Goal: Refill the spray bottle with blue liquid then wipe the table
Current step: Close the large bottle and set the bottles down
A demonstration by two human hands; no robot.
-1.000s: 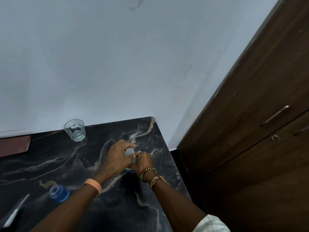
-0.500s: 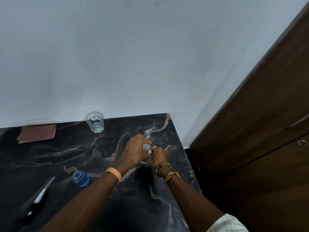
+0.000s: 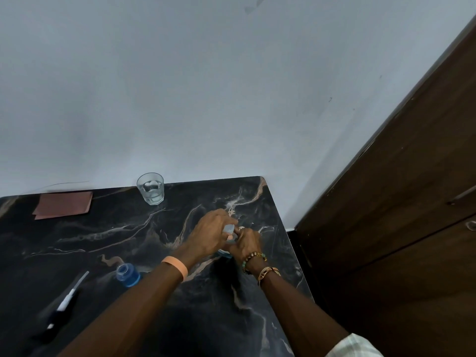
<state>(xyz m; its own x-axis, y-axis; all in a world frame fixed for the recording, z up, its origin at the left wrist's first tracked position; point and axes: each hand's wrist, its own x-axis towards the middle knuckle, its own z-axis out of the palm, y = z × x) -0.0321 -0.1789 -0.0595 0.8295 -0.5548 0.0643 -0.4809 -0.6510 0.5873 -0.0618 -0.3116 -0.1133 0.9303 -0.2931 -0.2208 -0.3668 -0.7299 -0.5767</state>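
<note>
Near the right edge of the black marble table (image 3: pixel 108 243), both my hands close around a small pale-blue bottle (image 3: pixel 228 230). My left hand (image 3: pixel 210 234) grips it from the left with curled fingers. My right hand (image 3: pixel 246 242) grips it from the right; most of the bottle is hidden between them. An open bottle of blue liquid (image 3: pixel 127 274) stands by my left forearm. A reddish-brown cloth (image 3: pixel 63 204) lies flat at the table's back left.
A clear glass of water (image 3: pixel 151 188) stands at the table's back edge by the pale wall. Black-handled scissors (image 3: pixel 61 305) lie at the front left. A dark wooden cabinet (image 3: pixel 401 215) rises just right of the table.
My hands stay on the small bottle in the same place. The view has swung left, bringing the cloth and scissors further into sight.
</note>
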